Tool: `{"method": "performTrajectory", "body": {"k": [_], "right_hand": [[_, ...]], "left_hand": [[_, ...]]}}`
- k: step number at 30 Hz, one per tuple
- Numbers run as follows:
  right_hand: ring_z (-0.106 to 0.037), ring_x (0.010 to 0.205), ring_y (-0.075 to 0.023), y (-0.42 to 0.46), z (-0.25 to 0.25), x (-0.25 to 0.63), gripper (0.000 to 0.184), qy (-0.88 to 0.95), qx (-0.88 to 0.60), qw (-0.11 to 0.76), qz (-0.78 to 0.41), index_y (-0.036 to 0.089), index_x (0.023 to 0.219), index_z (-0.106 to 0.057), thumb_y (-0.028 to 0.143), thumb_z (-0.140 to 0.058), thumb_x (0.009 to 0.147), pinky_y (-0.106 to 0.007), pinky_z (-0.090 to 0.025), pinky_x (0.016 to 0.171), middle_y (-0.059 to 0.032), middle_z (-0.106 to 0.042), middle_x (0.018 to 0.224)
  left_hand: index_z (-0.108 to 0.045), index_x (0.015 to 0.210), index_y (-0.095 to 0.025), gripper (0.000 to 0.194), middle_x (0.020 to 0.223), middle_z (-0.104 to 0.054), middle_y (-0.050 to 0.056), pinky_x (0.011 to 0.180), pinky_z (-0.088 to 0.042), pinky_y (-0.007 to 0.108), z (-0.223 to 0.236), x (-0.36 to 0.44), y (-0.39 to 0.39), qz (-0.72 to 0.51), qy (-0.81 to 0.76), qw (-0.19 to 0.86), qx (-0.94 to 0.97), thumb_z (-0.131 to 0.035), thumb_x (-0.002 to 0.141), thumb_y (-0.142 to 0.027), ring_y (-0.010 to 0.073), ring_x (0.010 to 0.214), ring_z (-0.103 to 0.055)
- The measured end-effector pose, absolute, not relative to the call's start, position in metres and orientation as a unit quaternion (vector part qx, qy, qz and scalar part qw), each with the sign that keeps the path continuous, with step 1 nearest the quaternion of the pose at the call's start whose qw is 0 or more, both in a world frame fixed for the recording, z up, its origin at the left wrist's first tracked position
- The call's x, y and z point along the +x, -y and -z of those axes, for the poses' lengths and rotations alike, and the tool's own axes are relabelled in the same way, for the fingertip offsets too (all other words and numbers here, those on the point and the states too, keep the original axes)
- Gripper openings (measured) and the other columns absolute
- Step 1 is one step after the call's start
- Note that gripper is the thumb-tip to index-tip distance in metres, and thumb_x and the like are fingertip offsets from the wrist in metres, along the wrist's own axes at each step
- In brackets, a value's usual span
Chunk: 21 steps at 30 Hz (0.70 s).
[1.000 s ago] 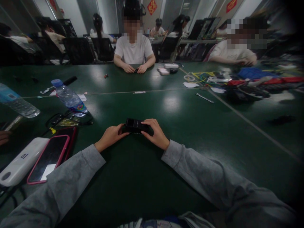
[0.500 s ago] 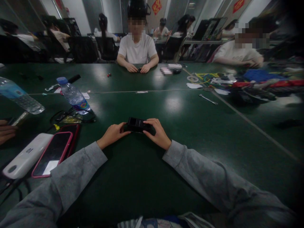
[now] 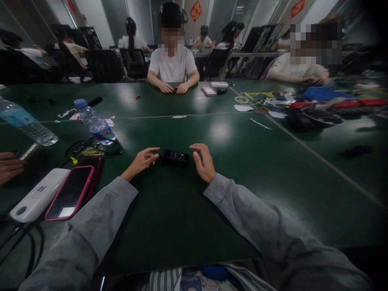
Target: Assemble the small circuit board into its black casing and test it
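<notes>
A small black device with a dark screen at its left end lies on the green counter, near the centre of the frame. Just left of it is the left hand, its grip loosely spread and holding nothing, index finger stretched toward the device; whether that fingertip touches it, I cannot tell. Just right of the device is the right hand, its grip spread too, thumb and fingers apart and clear of it.

Farther out, at centre left, a blue-capped bottle leans beside a tangled black cable. Below them, a phone in a pink case lies beside a white oblong device. Another person's hand shows at the left edge, below a second bottle. A wrench lies right of centre, and a heap of coloured cables fills the upper right. At upper centre, a person in a white shirt sits across the counter.
</notes>
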State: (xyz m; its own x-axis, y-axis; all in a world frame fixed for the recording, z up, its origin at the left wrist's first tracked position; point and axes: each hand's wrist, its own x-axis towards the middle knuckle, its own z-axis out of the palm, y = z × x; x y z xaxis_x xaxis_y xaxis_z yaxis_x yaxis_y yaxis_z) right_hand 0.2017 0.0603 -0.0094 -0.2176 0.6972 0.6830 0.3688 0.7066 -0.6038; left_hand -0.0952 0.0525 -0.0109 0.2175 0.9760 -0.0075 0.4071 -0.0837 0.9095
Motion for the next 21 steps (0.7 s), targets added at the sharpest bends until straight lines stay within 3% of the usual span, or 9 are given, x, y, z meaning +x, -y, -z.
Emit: {"method": "performTrajectory", "body": {"k": [5,9,14,17,21], "right_hand": [[-0.058,0.107,-0.0255,-0.065,0.013,0.204,0.033,0.737,-0.392,0.533,-0.139,0.024,0.111,-0.061,0.044,-0.036,0.103,-0.047,-0.049,0.095,-0.0096,-0.062,0.108],[-0.060,0.103,-0.0248,-0.066,0.013,0.204,0.034,0.733,-0.395,0.536,-0.140,0.023,0.110,-0.062,0.045,-0.037,0.103,-0.046,-0.050,0.091,-0.0092,-0.063,0.106],[-0.060,0.101,-0.0237,-0.061,0.013,0.202,0.032,0.740,-0.387,0.534,-0.131,0.023,0.109,-0.061,0.045,-0.038,0.102,-0.043,-0.051,0.086,-0.0092,-0.064,0.104],[-0.061,0.096,-0.0224,-0.067,0.017,0.203,0.033,0.742,-0.386,0.534,-0.129,0.023,0.106,-0.061,0.046,-0.039,0.102,-0.040,-0.050,0.084,-0.0083,-0.064,0.100],[-0.056,0.074,-0.0188,-0.108,0.023,0.208,0.047,0.703,-0.444,0.538,-0.134,0.021,0.083,-0.059,0.057,-0.036,0.101,-0.037,-0.047,0.075,-0.0037,-0.057,0.076]], "left_hand": [[-0.067,0.120,-0.016,0.057,0.065,-0.054,-0.002,0.041,-0.027,0.019,0.014,-0.099,-0.057,-0.470,-0.488,0.495,0.544,-0.061,0.086,-0.062,0.0053,0.047,-0.040],[-0.068,0.110,-0.015,0.053,0.058,-0.045,-0.006,0.040,-0.027,0.018,0.017,-0.103,-0.064,-0.572,-0.443,0.562,0.401,-0.059,0.088,-0.062,0.0045,0.044,-0.036],[-0.067,0.100,-0.017,0.030,0.055,-0.041,-0.007,0.043,-0.033,0.016,0.011,-0.115,-0.065,-0.623,-0.347,0.653,0.257,-0.054,0.097,-0.044,0.0043,0.043,-0.037],[-0.066,0.097,-0.017,0.027,0.057,-0.043,-0.006,0.047,-0.037,0.016,0.009,-0.122,-0.065,-0.638,-0.302,0.676,0.209,-0.049,0.100,-0.037,0.0048,0.046,-0.042],[-0.065,0.088,-0.017,0.028,0.057,-0.044,-0.005,0.047,-0.037,0.017,0.010,-0.128,-0.079,-0.667,-0.263,0.673,0.182,-0.045,0.102,-0.031,0.0051,0.046,-0.041]]}}
